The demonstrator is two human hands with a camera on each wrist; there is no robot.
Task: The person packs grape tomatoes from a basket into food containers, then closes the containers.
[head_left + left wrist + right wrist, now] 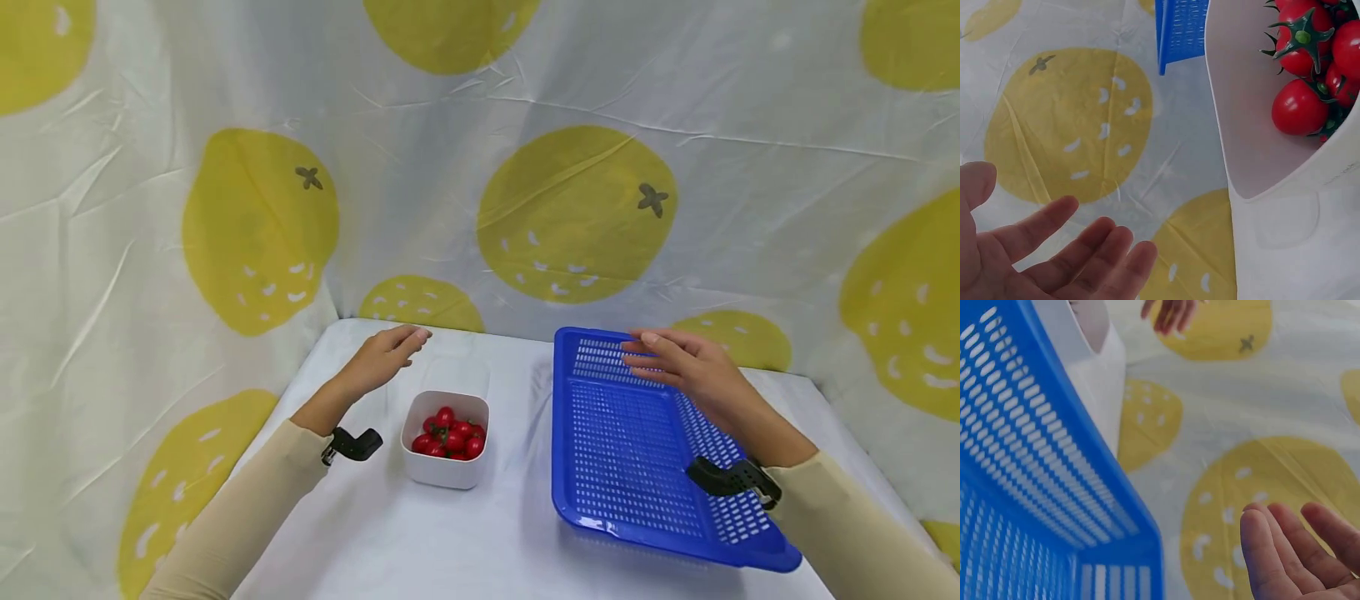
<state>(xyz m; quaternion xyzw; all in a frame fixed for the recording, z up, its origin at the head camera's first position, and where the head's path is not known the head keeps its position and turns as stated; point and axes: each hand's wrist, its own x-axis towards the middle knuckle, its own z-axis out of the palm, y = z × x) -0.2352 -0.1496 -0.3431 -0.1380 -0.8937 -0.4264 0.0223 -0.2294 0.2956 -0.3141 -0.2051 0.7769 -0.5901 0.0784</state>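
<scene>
Several red cherry tomatoes (448, 435) with green stems lie in a white square container (444, 475) left of the table's middle. My left hand (380, 360) hovers behind and to the left of that container, touching nothing. Its fingers (1097, 250) are extended and slightly spread in the left wrist view. To the right stands a blue perforated plastic basket (630, 450). Above its far right part I hold my right hand (693, 371) in the air, fingers relaxed and holding nothing. In the right wrist view, that hand's fingers (1297, 550) appear beyond the basket's rim.
A white cloth covers the table (360, 533). Behind and at the sides hangs a white curtain (405, 192) printed with yellow lemons. A clear, flat, lid-like shape (457, 375) shows faintly behind the container. Both wrists wear black camera mounts (357, 444).
</scene>
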